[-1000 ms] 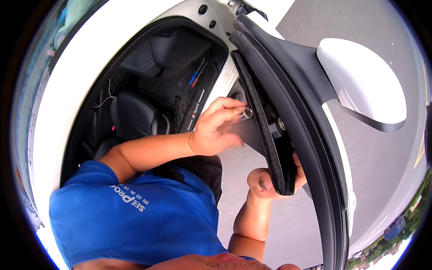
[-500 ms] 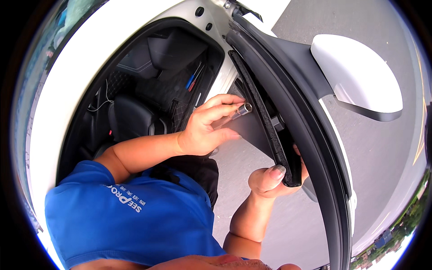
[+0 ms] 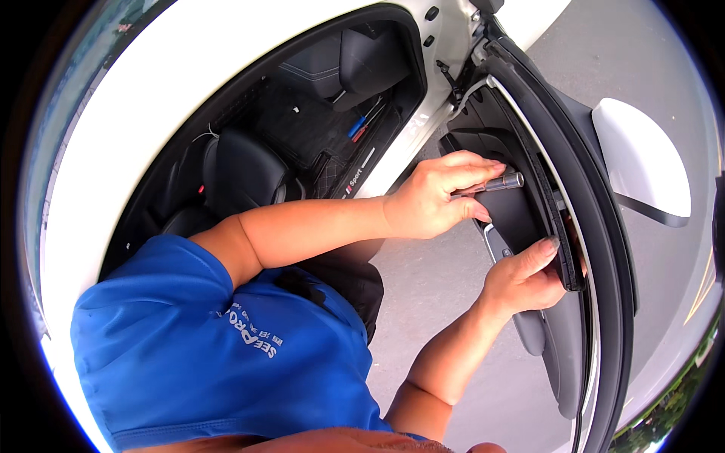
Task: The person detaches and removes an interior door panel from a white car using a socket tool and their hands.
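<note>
My left hand (image 3: 445,195) is closed round a shiny metal socket tool (image 3: 504,182), whose hollow round end points towards the car door. The rest of the tool is hidden in my palm. My right hand (image 3: 529,278) grips the end of the black upper edge of the door trim panel (image 3: 550,215), thumb on the near face and fingers mostly out of sight behind. A gap shows between this edge and the black door frame (image 3: 604,189). Below my hands, the panel's dark inner face carries a switch strip (image 3: 495,245).
The white car body (image 3: 174,83) arches on the left around the open doorway. Inside are a black seat (image 3: 245,170) and a blue-handled screwdriver (image 3: 358,125) beside a red-handled one (image 3: 360,134). A white side mirror (image 3: 642,155) juts out beyond the door. Grey pavement (image 3: 423,302) lies below.
The view has shifted, and the panel's inner face shows more. The panel edge in my right hand has come closer to the door frame. My left hand still holds the socket tool.
</note>
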`<state>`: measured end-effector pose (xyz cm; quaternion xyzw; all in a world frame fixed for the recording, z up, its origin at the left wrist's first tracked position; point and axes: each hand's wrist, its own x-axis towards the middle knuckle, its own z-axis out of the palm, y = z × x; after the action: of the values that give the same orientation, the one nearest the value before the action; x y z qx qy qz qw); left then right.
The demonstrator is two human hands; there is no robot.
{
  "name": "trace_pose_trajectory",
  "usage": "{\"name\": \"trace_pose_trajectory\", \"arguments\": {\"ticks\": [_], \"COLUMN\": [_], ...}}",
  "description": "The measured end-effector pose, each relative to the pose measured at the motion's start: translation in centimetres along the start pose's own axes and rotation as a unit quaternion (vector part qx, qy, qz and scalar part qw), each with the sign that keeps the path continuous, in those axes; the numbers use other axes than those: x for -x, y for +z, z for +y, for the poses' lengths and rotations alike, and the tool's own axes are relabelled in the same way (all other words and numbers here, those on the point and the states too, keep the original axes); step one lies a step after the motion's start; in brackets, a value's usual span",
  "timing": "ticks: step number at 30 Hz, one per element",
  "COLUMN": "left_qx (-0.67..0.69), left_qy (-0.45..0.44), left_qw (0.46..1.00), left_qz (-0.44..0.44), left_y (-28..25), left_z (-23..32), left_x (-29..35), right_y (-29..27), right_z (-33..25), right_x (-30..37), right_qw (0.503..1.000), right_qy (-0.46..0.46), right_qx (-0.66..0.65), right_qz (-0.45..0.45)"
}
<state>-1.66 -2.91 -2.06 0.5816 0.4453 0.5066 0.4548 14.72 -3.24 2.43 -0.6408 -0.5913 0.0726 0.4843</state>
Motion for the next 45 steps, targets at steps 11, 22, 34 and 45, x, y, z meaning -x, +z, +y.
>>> {"name": "trace_pose_trajectory", "arguments": {"ticks": [11,22,34,45], "left_qx": [0.206,0.105,0.039,0.030], "left_qy": [-0.074,-0.073,-0.068,-0.043], "left_qw": [0.971,0.991,0.996,0.997], "left_qz": [0.093,0.050,0.049,0.051], "left_y": [2.5,1.4,1.1,0.6], "left_z": [-1.3,-0.1,0.2,0.0], "left_x": [0.2,-0.2,-0.3,-0.5], "right_y": [2.3,2.0,0.0,-2.3], "right_z": [3.7,3.1,-0.3,-1.8], "right_x": [0.2,1.0,-1.0,7.2], "right_qw": [0.935,0.939,0.994,0.974], "right_qy": [-0.220,-0.182,0.058,-0.213], "right_qx": [0.209,0.217,0.084,-0.068], "right_qz": [0.185,0.195,0.026,0.045]}}
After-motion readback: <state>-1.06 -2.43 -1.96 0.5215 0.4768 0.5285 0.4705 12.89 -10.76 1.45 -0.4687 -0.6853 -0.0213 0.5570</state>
